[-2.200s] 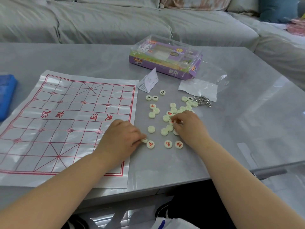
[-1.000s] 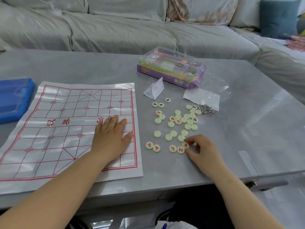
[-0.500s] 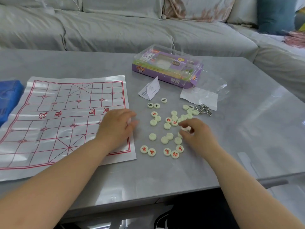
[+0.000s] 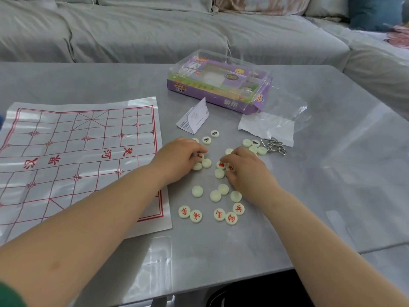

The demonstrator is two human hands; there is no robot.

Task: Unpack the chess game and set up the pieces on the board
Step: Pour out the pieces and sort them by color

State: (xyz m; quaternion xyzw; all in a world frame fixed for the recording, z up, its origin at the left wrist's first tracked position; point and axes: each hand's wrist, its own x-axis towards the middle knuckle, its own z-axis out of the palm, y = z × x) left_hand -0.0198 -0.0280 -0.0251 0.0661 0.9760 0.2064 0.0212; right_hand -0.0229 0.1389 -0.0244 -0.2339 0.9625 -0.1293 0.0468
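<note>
The paper chess board [image 4: 77, 151], white with a red grid, lies flat on the left of the grey table [image 4: 221, 251] with no pieces on it. Several round cream chess pieces [image 4: 215, 195] lie loose to its right, some blank side up. A few red-lettered pieces [image 4: 219, 214] form a row nearest me. My left hand [image 4: 177, 161] curls its fingers over a red-marked piece in the pile. My right hand [image 4: 247, 171] pinches another red-marked piece [image 4: 230, 167] beside it. Black-lettered pieces [image 4: 206, 140] lie just beyond my hands.
The purple game box [image 4: 219, 85] in its clear cover stands behind the pile. A folded leaflet [image 4: 193, 117], a clear plastic bag [image 4: 272, 127] and a metal ring puzzle [image 4: 273, 146] lie near it. A grey sofa [image 4: 155, 29] runs along the far side.
My left hand has left the board's right edge and moved right into the pile of pieces. My right hand has stayed in the pile, shifting slightly away from me.
</note>
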